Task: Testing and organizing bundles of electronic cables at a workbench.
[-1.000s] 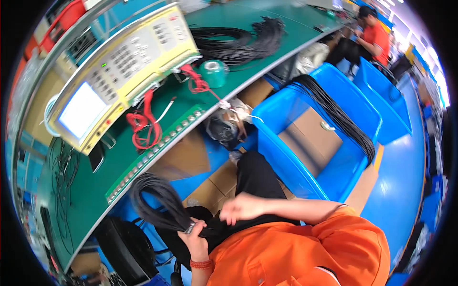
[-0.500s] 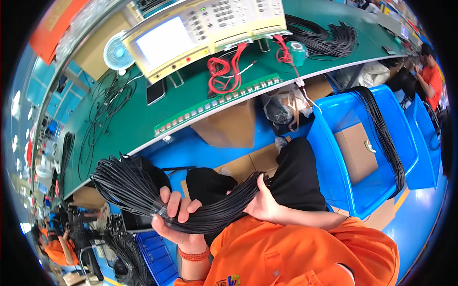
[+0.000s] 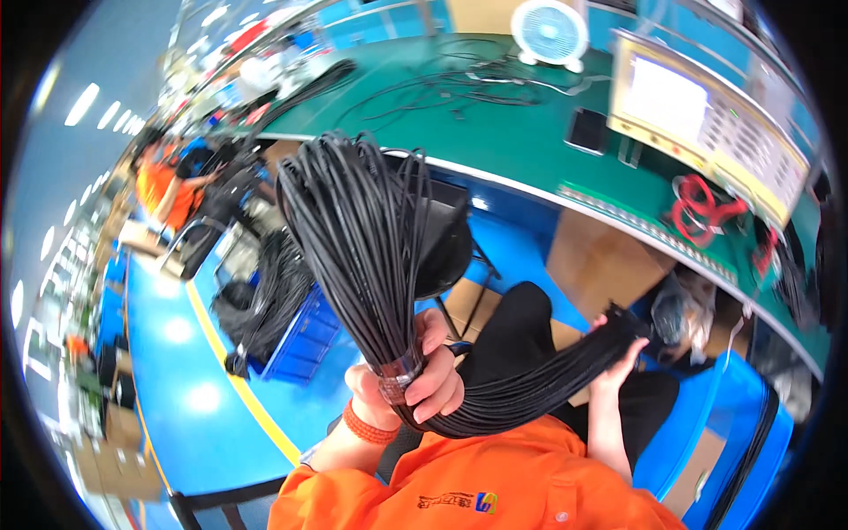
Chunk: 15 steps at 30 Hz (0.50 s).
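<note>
A thick bundle of black cables (image 3: 358, 238) stretches across my lap, bound near its left part by a band of clear brownish tape (image 3: 399, 378). My left hand (image 3: 433, 380) is closed round the bundle at that band, with the looped end fanning upward above it. Toward the right, my right hand (image 3: 616, 362) grips the other end, its fingers wrapped round the gathered cable tips. Between the two hands the cables sag in a curve in front of my orange shirt.
A green workbench (image 3: 521, 132) carries a cream test instrument (image 3: 707, 124), a phone (image 3: 586, 131), a small fan (image 3: 549, 34) and red leads (image 3: 698, 208). To the left stands a blue crate (image 3: 305, 331) under black cables. At right is a blue bin (image 3: 773, 433). A person in orange (image 3: 163, 190) sits farther left.
The view has swung to the left. My left hand has raised and tilted the looped end upright, while my right hand has moved away from it, holding the other end.
</note>
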### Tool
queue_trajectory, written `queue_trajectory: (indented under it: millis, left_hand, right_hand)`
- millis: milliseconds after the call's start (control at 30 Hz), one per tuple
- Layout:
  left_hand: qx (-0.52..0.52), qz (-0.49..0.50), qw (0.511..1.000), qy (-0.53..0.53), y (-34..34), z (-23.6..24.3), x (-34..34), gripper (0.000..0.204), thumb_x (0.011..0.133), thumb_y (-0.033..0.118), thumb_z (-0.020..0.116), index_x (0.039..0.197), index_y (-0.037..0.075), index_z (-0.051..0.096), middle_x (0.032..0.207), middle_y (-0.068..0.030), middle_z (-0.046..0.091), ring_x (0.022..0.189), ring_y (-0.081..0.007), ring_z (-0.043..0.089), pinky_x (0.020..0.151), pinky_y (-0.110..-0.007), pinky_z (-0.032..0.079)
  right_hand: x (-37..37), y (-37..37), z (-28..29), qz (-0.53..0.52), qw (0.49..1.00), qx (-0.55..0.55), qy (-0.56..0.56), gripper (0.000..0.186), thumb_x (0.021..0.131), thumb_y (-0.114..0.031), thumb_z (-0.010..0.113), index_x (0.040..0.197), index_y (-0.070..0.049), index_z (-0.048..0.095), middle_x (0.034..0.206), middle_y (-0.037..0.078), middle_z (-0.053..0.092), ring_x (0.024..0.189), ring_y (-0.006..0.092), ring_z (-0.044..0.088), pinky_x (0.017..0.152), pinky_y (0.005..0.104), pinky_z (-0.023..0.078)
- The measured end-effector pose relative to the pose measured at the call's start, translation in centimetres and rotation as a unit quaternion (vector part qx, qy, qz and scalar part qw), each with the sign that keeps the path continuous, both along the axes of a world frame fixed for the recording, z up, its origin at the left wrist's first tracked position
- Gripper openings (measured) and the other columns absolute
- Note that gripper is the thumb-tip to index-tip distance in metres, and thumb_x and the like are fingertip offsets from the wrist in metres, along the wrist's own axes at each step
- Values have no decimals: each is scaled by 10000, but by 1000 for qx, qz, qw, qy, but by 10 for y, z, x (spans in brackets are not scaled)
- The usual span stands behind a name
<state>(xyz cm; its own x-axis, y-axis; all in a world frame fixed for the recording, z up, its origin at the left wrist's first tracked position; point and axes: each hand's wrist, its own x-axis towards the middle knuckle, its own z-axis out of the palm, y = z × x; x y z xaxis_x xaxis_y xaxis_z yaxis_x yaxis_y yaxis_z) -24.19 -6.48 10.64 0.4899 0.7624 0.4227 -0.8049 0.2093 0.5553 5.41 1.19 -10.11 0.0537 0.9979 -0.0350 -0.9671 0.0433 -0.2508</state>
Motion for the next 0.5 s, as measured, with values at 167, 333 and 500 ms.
queue_trajectory:
  millis: [167,333,500]
  left_hand:
    - [-84,233,954,166,-32,11,-41,785,586,714,638,974,100,341,616,67,441,406,-63,440,518,-237,386]
    - [-89,222,971,-8,-36,-1,-94,605,796,483,596,1170,58,385,930,-110,456,568,-186,548,593,-325,450]
    - [-381,385,829,137,-45,-31,-146,456,853,424,543,1112,59,455,833,-89,537,616,-219,595,544,-345,511]
  right_hand:
    - [-10,14,-3,16,999,-31,-42,685,820,-543,503,1265,-32,397,1185,126,531,1049,229,526,917,390,420]
    - [-60,24,21,199,970,-79,115,801,786,-466,611,1358,-44,244,1176,90,537,938,188,574,859,359,460]
    - [-116,33,51,399,908,29,121,927,715,-342,730,1412,-231,130,1050,28,574,966,184,574,832,381,468]
